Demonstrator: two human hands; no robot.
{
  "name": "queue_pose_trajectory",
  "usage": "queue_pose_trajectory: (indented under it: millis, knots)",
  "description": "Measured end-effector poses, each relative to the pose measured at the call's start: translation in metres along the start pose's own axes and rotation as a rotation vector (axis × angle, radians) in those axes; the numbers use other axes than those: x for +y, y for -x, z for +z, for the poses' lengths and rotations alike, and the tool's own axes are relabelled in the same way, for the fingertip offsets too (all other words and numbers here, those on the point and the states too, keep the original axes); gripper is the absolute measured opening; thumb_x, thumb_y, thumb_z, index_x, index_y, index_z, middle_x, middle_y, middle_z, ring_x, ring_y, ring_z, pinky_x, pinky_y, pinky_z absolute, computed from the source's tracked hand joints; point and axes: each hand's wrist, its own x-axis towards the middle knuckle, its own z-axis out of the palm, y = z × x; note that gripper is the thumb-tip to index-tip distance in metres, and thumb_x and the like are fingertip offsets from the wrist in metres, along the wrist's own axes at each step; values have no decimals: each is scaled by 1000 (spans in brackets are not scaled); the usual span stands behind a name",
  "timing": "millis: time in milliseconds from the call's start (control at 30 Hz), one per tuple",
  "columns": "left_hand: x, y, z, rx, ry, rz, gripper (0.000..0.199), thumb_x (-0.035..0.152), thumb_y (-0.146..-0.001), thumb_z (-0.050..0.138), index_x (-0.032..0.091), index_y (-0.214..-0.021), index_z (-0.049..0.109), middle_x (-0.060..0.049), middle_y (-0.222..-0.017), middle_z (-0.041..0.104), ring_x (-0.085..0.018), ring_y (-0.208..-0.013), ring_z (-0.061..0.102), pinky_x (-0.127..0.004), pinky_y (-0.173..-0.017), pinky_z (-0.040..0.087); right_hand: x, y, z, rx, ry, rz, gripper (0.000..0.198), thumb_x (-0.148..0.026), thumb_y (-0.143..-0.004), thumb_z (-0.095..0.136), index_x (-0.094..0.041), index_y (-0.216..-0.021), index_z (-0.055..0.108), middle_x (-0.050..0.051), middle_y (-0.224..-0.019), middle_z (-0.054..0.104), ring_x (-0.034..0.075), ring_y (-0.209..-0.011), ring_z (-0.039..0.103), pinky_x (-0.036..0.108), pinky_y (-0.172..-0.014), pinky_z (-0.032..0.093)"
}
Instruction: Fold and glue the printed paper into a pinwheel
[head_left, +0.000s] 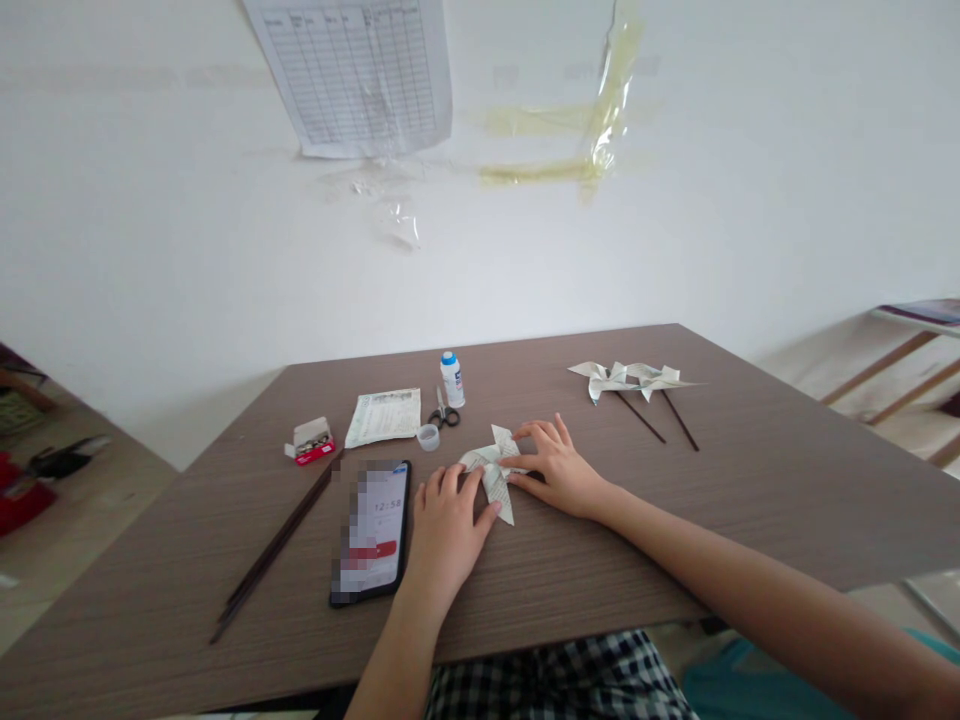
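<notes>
Home room: wooden table (675,540) by bare white wall (750,200), taped chart (360,70), craft supplies

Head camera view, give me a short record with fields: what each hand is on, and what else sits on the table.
left hand: left hand flat on the table, fingertips on the folded paper pinwheel
right hand: right hand pressing the pinwheel's right side
surface: brown wooden table
beside left hand: phone, screen lit
left of phone: dark sticks
behind the hands: glue bottle, scissors, printed paper sheet, small red and white box
far right: two finished pinwheels on sticks
</notes>
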Motion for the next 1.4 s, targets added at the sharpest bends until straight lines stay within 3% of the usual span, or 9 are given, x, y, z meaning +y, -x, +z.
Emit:
queue_pose_trajectory:
  millis: [267, 667, 1200, 1400]
  knots:
    - [2, -1, -5, -31, -2, -17, 53, 31, -120, 79, 26, -173, 82, -18, -177, 79, -46, -169, 70, -68, -142, 58, -4, -1, -4, -41, -11, 16, 29, -47, -126, 78, -40, -147, 97, 17, -167, 74, 43, -165, 63, 96, -150, 21]
    - [-1, -1, 1, 2, 1, -4, 54, 31, -119, 81, 28, -174, 81, -17, -173, 81, -46, -167, 71, -68, -140, 60, -6, -4, -3, -98, -63, 114, 30, -48, -124, 82, -38, -148, 97, 18, -169, 73, 48, -176, 55, 97, -148, 27]
    - [-1, 0, 5, 14, -4, -17, 53, 32, -119, 82, 30, -172, 83, -17, -173, 80, -46, -167, 70, -67, -141, 58, -2, -3, 0, -49, -184, 154, 23, -47, -119, 89, -40, -139, 101, 16, -173, 73, 47, -172, 60, 91, -152, 26]
    - [-1, -1, 2, 2, -7, -12, 52, 33, -120, 79, 29, -172, 82, -17, -175, 80, -46, -167, 70, -67, -141, 58, 3, -1, 1, -19, -217, 160, 30, -49, -122, 84, -42, -147, 98, 16, -175, 71, 47, -172, 60, 92, -152, 23]
